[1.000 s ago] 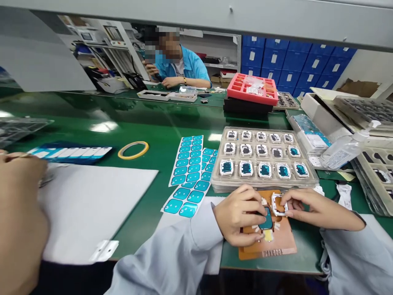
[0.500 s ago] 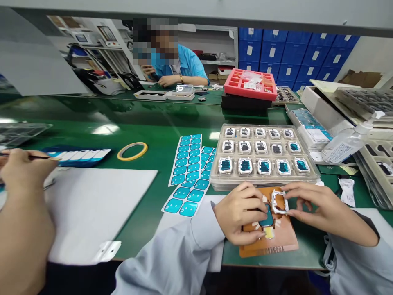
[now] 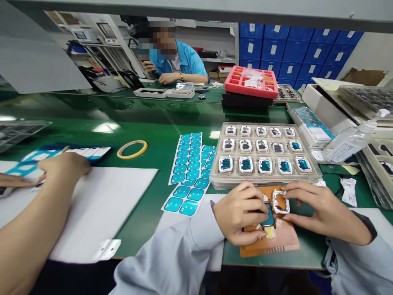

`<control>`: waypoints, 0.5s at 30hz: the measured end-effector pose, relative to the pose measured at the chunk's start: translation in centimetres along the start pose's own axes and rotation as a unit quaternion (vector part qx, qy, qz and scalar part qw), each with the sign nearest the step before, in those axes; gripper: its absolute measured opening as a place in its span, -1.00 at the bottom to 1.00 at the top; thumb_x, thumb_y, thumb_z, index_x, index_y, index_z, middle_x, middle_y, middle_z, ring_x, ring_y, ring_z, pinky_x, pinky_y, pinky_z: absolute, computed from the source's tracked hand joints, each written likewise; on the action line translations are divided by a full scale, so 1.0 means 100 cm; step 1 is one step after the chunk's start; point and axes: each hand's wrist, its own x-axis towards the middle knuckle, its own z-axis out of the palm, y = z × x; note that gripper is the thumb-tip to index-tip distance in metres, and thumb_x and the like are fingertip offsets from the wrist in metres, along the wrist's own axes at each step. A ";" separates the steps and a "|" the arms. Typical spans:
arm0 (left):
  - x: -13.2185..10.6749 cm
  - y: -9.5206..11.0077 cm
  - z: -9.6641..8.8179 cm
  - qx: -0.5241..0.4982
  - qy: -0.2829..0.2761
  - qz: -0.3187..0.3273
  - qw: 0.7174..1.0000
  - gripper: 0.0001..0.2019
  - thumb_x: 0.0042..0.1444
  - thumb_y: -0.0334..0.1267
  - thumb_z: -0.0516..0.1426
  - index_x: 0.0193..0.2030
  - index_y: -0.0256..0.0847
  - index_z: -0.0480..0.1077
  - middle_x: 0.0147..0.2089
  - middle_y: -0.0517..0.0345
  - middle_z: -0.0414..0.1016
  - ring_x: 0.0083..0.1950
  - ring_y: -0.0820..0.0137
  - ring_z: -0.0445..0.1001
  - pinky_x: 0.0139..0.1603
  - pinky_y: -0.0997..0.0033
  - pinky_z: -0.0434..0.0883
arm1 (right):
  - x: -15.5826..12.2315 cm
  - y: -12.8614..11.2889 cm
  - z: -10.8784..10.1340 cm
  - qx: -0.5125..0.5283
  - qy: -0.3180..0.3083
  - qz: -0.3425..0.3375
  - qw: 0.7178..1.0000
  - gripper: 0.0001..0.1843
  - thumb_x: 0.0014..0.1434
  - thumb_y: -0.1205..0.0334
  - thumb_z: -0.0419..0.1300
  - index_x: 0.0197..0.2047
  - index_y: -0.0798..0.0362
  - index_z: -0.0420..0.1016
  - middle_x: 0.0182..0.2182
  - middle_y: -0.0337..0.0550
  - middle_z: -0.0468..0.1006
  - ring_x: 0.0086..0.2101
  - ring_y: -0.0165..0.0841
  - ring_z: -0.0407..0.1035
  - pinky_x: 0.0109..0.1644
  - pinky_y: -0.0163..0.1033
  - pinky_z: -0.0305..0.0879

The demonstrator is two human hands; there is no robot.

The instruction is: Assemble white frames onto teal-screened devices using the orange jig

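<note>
An orange board (image 3: 256, 249) with cut-outs lies at the table's front edge. My left hand (image 3: 242, 213) is curled over its left half, fingertips gripping a dark rectangular piece with a teal face (image 3: 269, 218), which looks like a watch screen. A yellow tab (image 3: 270, 232) shows just below that piece. With thumb and fingers, my right hand (image 3: 325, 209) holds the right side of a white watch-case frame (image 3: 282, 211) with an open middle, close above the board. Behind both hands stands a clear tray (image 3: 267, 178) with rows of similar watch cases, several with teal film inside.
Teal sticker sheets (image 3: 186, 159) lie left of the tray, and a tape roll (image 3: 132, 156) farther left. A neighbour's arm (image 3: 46, 205) reaches over a white mat (image 3: 123, 196). A pump bottle (image 3: 353, 141) stands right. Another person (image 3: 190, 61) sits opposite, beyond a red tray (image 3: 250, 92).
My right hand has shifted very slightly, still with the white frame; my left hand stays nearly where it was. At left, the neighbour's hand has moved rightward and a second hand has come into view.
</note>
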 end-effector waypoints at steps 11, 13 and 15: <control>-0.002 0.004 -0.006 0.110 0.104 -0.115 0.982 -0.74 0.06 -0.06 0.20 -0.26 -0.22 0.43 -0.34 0.08 0.58 -0.29 0.28 0.40 -0.29 0.24 0.32 | 0.004 -0.008 0.013 0.040 0.033 -0.065 0.997 -0.71 0.25 0.16 0.26 0.02 0.02 0.46 -0.06 0.05 0.57 -0.11 -0.23 0.51 -0.05 -0.20 0.47; -0.002 0.006 -0.006 0.102 0.088 -0.125 0.983 -0.64 0.05 0.05 0.21 -0.21 -0.22 0.44 -0.30 0.05 0.59 -0.26 0.26 0.41 -0.26 0.22 0.34 | 0.005 -0.010 0.018 0.050 0.032 -0.078 0.995 -0.73 0.26 0.16 0.24 0.01 0.04 0.45 -0.06 0.06 0.57 -0.13 -0.25 0.50 -0.08 -0.19 0.45; -0.001 0.007 -0.007 0.098 0.076 -0.127 0.984 -0.55 0.01 0.14 0.23 -0.19 -0.24 0.44 -0.28 0.02 0.59 -0.24 0.24 0.41 -0.25 0.21 0.36 | 0.006 -0.009 0.022 0.048 0.034 -0.089 0.994 -0.78 0.28 0.17 0.23 -0.04 0.06 0.45 -0.05 0.07 0.57 -0.20 -0.28 0.48 -0.15 -0.19 0.42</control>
